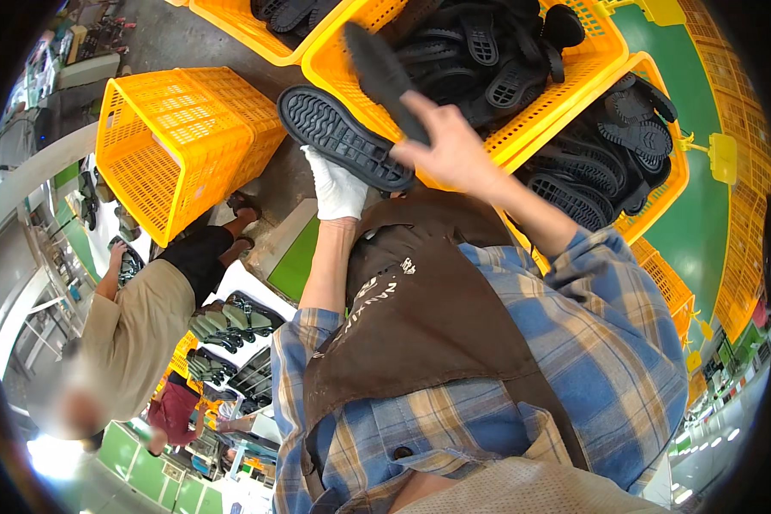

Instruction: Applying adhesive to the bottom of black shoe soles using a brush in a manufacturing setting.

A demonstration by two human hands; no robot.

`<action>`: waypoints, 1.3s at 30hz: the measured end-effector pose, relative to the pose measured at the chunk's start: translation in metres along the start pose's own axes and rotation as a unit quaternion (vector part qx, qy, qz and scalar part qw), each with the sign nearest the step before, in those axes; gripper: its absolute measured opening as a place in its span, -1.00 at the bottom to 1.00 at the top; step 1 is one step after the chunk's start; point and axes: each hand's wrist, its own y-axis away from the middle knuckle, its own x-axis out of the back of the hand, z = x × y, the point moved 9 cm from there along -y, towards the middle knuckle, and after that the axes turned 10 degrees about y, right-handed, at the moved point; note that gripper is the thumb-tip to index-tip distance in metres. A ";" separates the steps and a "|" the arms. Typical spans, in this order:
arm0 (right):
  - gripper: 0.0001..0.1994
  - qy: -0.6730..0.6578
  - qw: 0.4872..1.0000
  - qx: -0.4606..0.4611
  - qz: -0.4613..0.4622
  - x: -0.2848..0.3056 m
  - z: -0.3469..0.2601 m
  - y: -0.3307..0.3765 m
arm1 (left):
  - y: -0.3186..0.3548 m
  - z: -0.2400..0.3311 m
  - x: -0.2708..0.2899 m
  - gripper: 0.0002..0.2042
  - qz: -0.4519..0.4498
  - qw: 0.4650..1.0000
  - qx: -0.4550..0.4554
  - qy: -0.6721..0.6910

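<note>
My left hand (338,188), in a white glove, grips a black shoe sole (343,137) from below. The sole's ridged tread faces up. Close beside it, my bare right hand (454,150) holds a second black sole (381,73) near one end, with thumb and fingers on it. This second sole is tilted and slightly blurred, and its far end reaches over the crate. Directly beyond my hands stands a yellow plastic crate (535,137) piled with black soles (458,60).
Another yellow crate (672,193) of soles stands at the right, and one (295,56) at the far left of the middle crate. An overturned-looking yellow crate (167,154) lies left. A person in a beige shirt (150,317) works at a table with shoes (236,321).
</note>
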 end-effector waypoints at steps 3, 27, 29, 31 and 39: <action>-0.35 0.083 0.984 0.114 -0.105 -0.022 -0.051 0.024 | 0.000 0.003 -0.006 -0.32 -0.008 1.000 0.003 0.001; -0.40 0.137 0.931 0.338 -0.024 0.066 -0.089 -0.015 | 0.027 0.026 0.020 -0.26 -0.004 0.999 0.046 -0.021; -0.34 0.171 0.894 0.414 -0.003 0.047 -0.129 0.015 | 0.024 0.034 0.027 -0.22 0.013 1.000 0.008 -0.024; -0.29 0.138 0.885 0.440 -0.062 0.010 -0.144 0.040 | 0.040 0.038 0.001 -0.12 0.048 0.996 -0.019 -0.074; -0.55 0.034 0.974 0.218 -0.059 -0.056 -0.027 -0.048 | 0.061 0.060 0.052 -0.14 -0.015 0.996 -0.076 0.043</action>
